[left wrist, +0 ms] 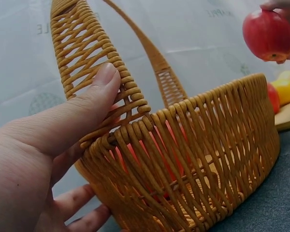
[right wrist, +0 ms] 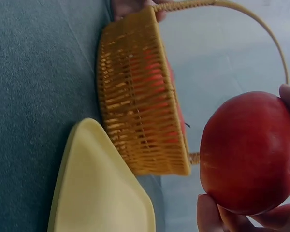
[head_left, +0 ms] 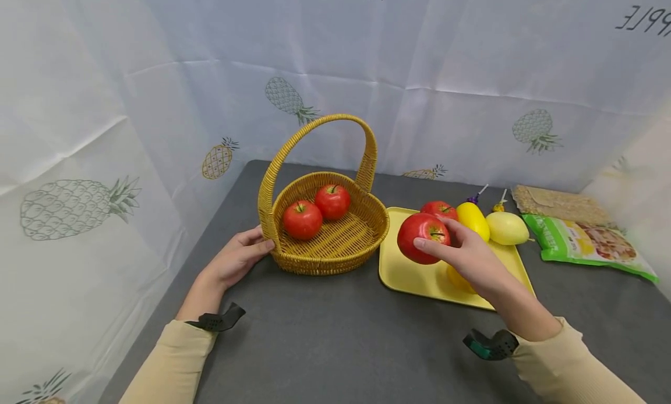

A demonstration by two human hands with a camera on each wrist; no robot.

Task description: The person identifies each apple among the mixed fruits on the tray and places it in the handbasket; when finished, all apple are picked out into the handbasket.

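My right hand [head_left: 474,258] grips a red apple [head_left: 423,238], raised over the left part of a yellow tray [head_left: 403,279]. In the right wrist view the apple [right wrist: 249,152] sits between thumb and fingers, well above the tray. My left hand [head_left: 238,258] holds the left side of a woven basket [head_left: 325,267], where the handle meets the rim. The left wrist view shows the thumb against the handle's weave [left wrist: 89,53], with other fingers behind and below it. Two red apples, one at the front [head_left: 302,220] and one behind [head_left: 332,202], lie in the basket's left half.
On the tray are another red apple [head_left: 439,208], a yellow fruit [head_left: 473,220], a pale yellow fruit [head_left: 507,228] and an orange-yellow fruit [head_left: 459,280] partly behind my hand. To the right lie a green food packet [head_left: 589,247] and a tan packet [head_left: 561,205]. A printed curtain [head_left: 335,95] stands behind.
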